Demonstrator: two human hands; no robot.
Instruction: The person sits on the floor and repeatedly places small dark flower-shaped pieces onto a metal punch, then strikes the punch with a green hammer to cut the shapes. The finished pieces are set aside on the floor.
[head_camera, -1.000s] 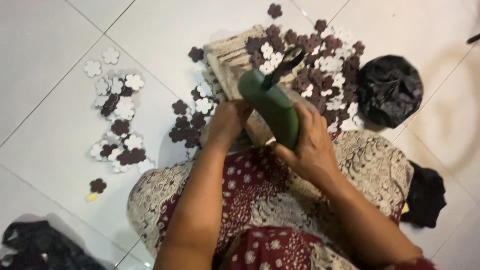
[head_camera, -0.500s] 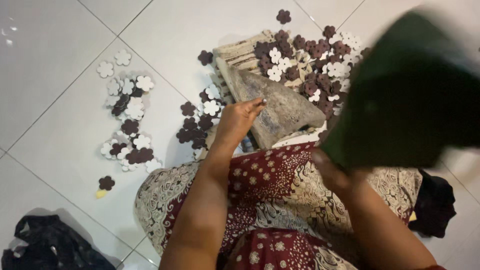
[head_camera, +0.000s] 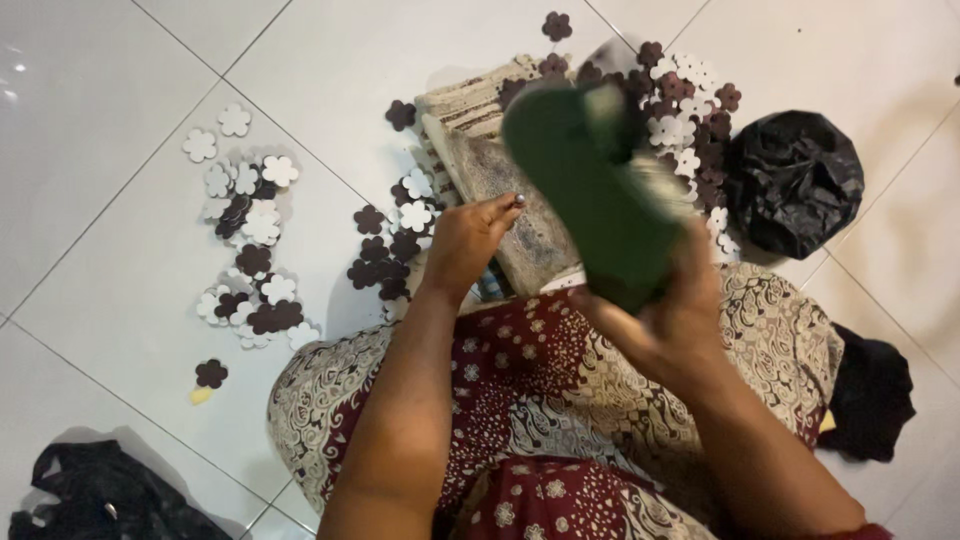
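White tiled floor (head_camera: 120, 120), scattered brown and white flower cutouts (head_camera: 250, 250), worn board (head_camera: 510, 190), black bags (head_camera: 795, 180)

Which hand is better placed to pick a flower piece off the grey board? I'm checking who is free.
Left, probably. The left hand is empty and rests at the grey board; the right hand holds a green tool.

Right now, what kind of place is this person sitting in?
Probably a home floor used for craft work: white floor tiles, heaps of brown and white flower cutouts, and a black plastic bag nearby.
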